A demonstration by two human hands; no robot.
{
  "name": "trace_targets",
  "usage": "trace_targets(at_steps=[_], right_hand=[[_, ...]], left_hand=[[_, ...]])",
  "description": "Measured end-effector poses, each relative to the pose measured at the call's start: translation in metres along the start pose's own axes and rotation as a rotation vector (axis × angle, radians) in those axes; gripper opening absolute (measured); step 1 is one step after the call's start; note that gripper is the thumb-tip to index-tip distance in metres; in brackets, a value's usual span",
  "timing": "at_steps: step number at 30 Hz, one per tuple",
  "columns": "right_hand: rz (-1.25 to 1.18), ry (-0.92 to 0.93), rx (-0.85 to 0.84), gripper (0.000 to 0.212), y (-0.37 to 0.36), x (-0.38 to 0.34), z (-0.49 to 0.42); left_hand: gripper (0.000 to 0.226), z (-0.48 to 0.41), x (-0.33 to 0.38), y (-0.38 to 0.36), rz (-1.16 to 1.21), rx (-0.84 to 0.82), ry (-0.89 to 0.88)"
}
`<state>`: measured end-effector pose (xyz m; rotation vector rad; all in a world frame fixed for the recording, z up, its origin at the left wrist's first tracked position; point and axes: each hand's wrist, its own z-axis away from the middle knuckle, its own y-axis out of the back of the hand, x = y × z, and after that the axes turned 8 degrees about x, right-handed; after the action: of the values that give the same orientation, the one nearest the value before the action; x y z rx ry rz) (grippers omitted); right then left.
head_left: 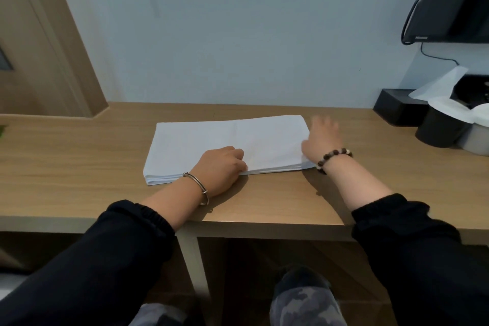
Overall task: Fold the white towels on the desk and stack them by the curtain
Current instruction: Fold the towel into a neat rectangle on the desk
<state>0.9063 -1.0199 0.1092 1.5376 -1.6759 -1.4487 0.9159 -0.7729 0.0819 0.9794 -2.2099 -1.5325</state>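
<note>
A white rectangular folded cloth towel point(211, 140) is lying flat on the light brown wooden surface point(79, 156), its layered edge facing the person; the left hand point(222, 169) is gripping that near edge with curled fingers; the right hand point(321, 140), blurred, is touching the towel's right end, its fingers seemingly straight and holding nothing; the 2 hands are sitting apart.

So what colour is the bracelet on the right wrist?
The bracelet is dark brown with a few white beads; head view.
</note>
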Motion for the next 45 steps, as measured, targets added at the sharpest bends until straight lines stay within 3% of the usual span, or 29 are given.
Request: trace_targets(at_steps=[2,4,8,13,21,26,32,36,38,41,45], right_hand=[[-0.076,0.121,0.057,0.051,-0.004,-0.026,-0.006],[-0.131,0.165,-0.089,0.053,-0.019,-0.045,-0.009],[0.162,0.223,-0.314,0.055,-0.056,-0.042,-0.002],[0.173,0.244,-0.306,0.057,-0.064,-0.038,-0.008],[0.164,0.221,-0.3,0.058,-0.064,-0.038,-0.007],[0.159,0.223,-0.294,0.057,-0.064,-0.038,-0.006],[0.172,0.229,-0.286,0.057,-0.065,-0.038,-0.007],[0.188,0.247,-0.322,0.058,-0.067,-0.036,-0.008],[0.195,0.267,-0.329,0.059,-0.07,-0.034,-0.007],[0.193,0.292,-0.338,0.059,-0.071,-0.034,-0.005],[0.199,0.299,-0.33,0.059,-0.073,-0.033,-0.004]], left_hand=[[0.027,0.0,0.0,-0.001,0.01,-0.002,0.011],[0.028,0.0,-0.001,0.0,0.017,-0.005,0.016],[0.029,0.002,-0.003,0.002,0.084,-0.001,0.022],[0.031,0.012,-0.021,0.008,0.007,-0.02,0.092],[0.03,0.045,-0.043,0.019,0.016,0.044,-0.108],[0.029,0.043,-0.052,0.023,0.097,-0.114,0.151],[0.028,0.041,-0.068,0.037,0.104,-0.399,0.224],[0.014,0.031,-0.079,0.058,0.316,-0.559,0.412],[0.017,0.018,-0.078,0.058,0.318,-0.477,0.489],[0.032,-0.015,-0.063,0.036,0.121,-0.298,0.45],[0.049,-0.061,-0.027,-0.004,0.104,-0.347,0.352]])
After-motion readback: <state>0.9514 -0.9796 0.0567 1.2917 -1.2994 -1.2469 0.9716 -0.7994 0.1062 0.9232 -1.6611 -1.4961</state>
